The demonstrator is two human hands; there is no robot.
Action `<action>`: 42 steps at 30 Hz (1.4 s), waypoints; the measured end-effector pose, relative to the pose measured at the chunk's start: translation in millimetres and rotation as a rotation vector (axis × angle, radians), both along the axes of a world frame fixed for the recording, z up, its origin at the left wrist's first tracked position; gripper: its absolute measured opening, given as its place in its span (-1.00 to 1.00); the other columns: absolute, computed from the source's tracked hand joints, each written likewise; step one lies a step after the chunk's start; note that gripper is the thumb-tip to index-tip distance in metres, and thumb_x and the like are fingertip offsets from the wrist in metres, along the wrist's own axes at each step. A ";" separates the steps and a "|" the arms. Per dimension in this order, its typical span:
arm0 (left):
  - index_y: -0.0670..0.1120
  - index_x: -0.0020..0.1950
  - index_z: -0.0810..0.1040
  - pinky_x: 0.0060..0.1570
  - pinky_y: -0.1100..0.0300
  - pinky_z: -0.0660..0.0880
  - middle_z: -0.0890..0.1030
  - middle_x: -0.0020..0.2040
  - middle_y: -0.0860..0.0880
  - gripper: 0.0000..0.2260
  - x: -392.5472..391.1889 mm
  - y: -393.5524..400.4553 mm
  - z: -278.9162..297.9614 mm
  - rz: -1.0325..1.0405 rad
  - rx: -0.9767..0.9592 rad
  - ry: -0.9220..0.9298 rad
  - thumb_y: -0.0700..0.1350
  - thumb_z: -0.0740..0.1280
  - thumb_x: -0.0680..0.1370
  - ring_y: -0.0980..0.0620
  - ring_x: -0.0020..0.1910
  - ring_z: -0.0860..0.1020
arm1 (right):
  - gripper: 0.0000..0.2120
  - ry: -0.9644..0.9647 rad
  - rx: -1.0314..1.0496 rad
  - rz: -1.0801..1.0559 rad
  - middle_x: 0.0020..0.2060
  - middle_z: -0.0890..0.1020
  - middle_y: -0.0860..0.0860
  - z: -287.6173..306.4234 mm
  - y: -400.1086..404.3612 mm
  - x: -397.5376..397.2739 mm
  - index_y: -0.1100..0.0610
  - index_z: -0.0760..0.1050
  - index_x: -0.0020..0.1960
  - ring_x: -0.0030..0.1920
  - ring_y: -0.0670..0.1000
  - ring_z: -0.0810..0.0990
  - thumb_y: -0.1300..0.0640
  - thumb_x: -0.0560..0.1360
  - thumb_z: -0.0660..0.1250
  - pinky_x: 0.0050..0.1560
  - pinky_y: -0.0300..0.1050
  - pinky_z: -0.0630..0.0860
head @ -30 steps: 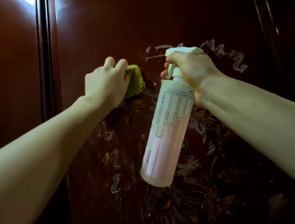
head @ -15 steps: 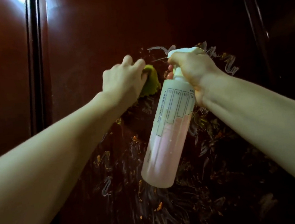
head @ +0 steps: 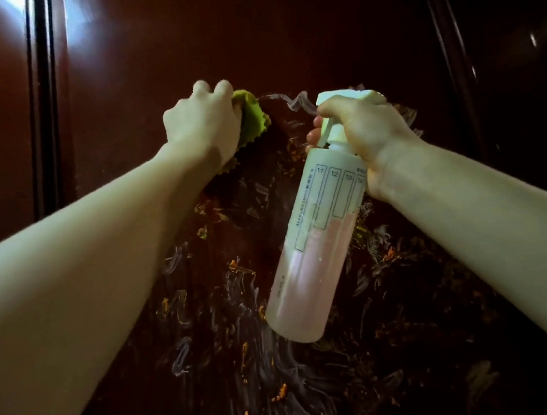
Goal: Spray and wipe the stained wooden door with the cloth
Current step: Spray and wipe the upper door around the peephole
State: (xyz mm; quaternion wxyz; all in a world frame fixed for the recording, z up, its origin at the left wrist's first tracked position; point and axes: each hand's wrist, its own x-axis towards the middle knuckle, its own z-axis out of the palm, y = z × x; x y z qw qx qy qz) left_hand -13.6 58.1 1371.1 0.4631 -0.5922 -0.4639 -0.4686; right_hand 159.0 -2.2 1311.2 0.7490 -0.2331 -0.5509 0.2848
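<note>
Dark red-brown wooden door (head: 280, 36) fills the view, smeared with white streaks and orange specks (head: 279, 392) from mid-height down; upper panel unmarked. Left hand (head: 203, 123) grips a bunched green cloth (head: 252, 119), pressed to the door at the stains' upper left edge. Right hand (head: 362, 129) grips the neck of a tilted spray bottle (head: 307, 247), fingers on the trigger, pink liquid inside. Vertical door edge (head: 44, 107) lies left of the cloth.
</note>
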 end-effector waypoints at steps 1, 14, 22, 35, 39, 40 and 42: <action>-0.08 0.18 0.41 -0.26 0.00 0.26 0.42 0.00 -0.13 -0.70 -3.7 -0.3 -8.5 0.005 0.002 0.041 0.07 0.01 0.67 -0.17 -0.23 0.41 | -0.88 -0.016 -0.017 -0.004 -0.32 0.63 0.06 -0.6 0.0 0.4 0.18 0.55 0.02 -0.29 0.04 0.61 0.18 0.50 0.36 -0.14 -0.02 0.62; -0.12 0.27 0.39 -0.17 -0.04 0.28 0.47 0.15 -0.22 -0.71 8.3 2.1 22.9 0.067 0.013 -0.026 0.00 0.04 0.68 -0.34 0.02 0.52 | -0.92 -0.061 -0.026 -0.053 -0.33 0.60 0.03 -0.6 -4.0 7.1 0.15 0.52 0.00 -0.29 0.01 0.59 0.19 0.52 0.33 -0.20 -0.05 0.58; 0.00 0.23 0.40 -0.29 0.05 0.29 0.47 0.10 -0.09 -0.68 17.7 2.6 -20.6 0.062 0.042 0.451 0.14 0.00 0.66 -0.18 -0.05 0.55 | -0.88 -0.057 -0.126 -0.016 -0.21 0.63 0.07 -7.7 -1.3 23.2 0.18 0.54 0.02 -0.18 0.05 0.64 0.15 0.52 0.35 -0.01 -0.01 0.63; -0.07 0.21 0.41 -0.24 -0.01 0.30 0.46 0.05 -0.16 -0.69 30.4 4.4 8.3 -0.016 0.026 0.054 0.06 0.00 0.68 -0.18 -0.22 0.42 | -0.85 -0.017 -0.010 -0.046 -0.29 0.65 0.07 1.3 -7.1 30.9 0.19 0.55 0.04 -0.29 0.02 0.64 0.16 0.51 0.36 -0.12 -0.03 0.64; -0.07 0.18 0.41 -0.26 0.01 0.29 0.43 0.01 -0.13 -0.70 20.1 3.4 -7.0 -0.018 0.021 0.088 0.08 0.00 0.68 -0.14 -0.25 0.38 | -0.94 0.015 0.009 -0.043 -0.30 0.56 0.03 1.9 -7.8 27.1 0.16 0.50 -0.02 -0.39 -0.06 0.56 0.21 0.52 0.33 -0.26 -0.12 0.60; -0.07 0.17 0.41 -0.27 0.01 0.28 0.43 0.00 -0.13 -0.70 18.7 2.7 -8.9 -0.013 0.018 0.092 0.08 0.00 0.68 -0.14 -0.25 0.38 | -0.95 0.042 0.013 -0.029 -0.30 0.54 0.02 2.1 -7.9 26.0 0.16 0.49 -0.03 -0.41 -0.09 0.53 0.23 0.51 0.33 -0.27 -0.14 0.60; -0.07 0.17 0.41 -0.27 0.02 0.28 0.41 -0.02 -0.11 -0.69 17.4 1.4 -10.1 -0.004 0.015 0.093 0.08 -0.01 0.68 -0.14 -0.25 0.39 | -0.94 0.065 0.000 -0.016 -0.31 0.56 0.02 1.7 -6.9 26.4 0.18 0.51 -0.02 -0.39 -0.07 0.56 0.23 0.51 0.34 -0.15 -0.07 0.65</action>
